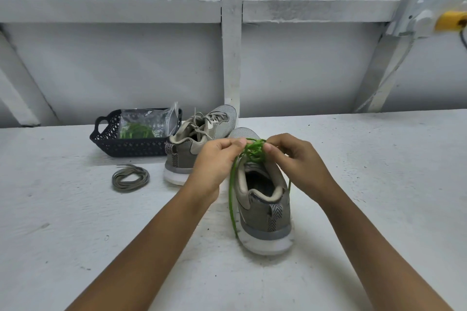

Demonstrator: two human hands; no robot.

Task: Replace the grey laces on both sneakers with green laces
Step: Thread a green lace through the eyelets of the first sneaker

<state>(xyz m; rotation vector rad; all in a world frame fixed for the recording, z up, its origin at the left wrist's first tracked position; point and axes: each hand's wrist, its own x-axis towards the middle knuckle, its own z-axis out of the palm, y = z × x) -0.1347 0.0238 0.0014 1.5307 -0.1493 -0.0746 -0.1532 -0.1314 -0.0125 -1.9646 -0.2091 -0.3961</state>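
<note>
A grey sneaker (265, 212) stands in front of me, heel toward me, threaded with a green lace (254, 153). My left hand (217, 161) pinches the green lace at the left of the eyelets. My right hand (293, 156) pinches it at the right. One lace end (232, 199) hangs down the shoe's left side, another down the right. A second grey sneaker (199, 139) with grey laces (202, 121) stands behind and to the left. A coiled grey lace (130, 178) lies loose on the table.
A black lattice basket (106, 144) at the back left holds a clear plastic bag with a green lace (136, 130) inside. The white table (379, 171) meets a white framed wall behind. A yellow fitting (451, 21) is on the wall at the upper right.
</note>
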